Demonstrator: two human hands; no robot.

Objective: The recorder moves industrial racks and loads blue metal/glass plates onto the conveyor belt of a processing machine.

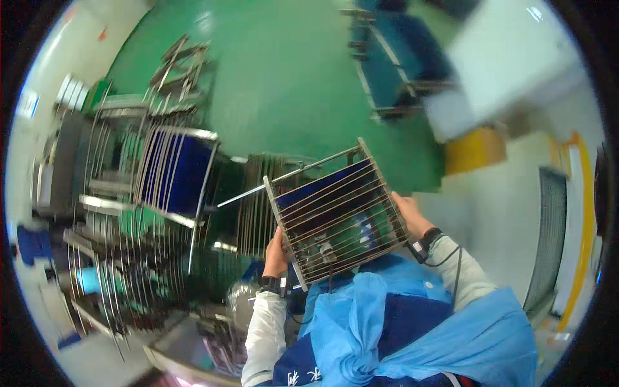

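Both my hands hold a metal wire rack [343, 222] in front of my body, tilted, with many thin parallel rods between two side bars. My left hand [276, 257] grips its left side bar near the lower end. At the right side bar, my right hand [411, 216] is closed around the edge, its fingers partly hidden behind the frame. A dark blue surface [332, 190] shows through the upper rods; whether it belongs to the rack I cannot tell. One thin metal rod [242, 196] sticks out past the rack's upper left corner.
To the left stand metal racks, one with a dark blue panel [177, 171], and a cluster of rod frames [132, 277]. A dark blue cart [400, 55], blurred, stands at the far right, near a white surface [516, 58] and a yellow box [477, 149]. The floor [271, 71] is green.
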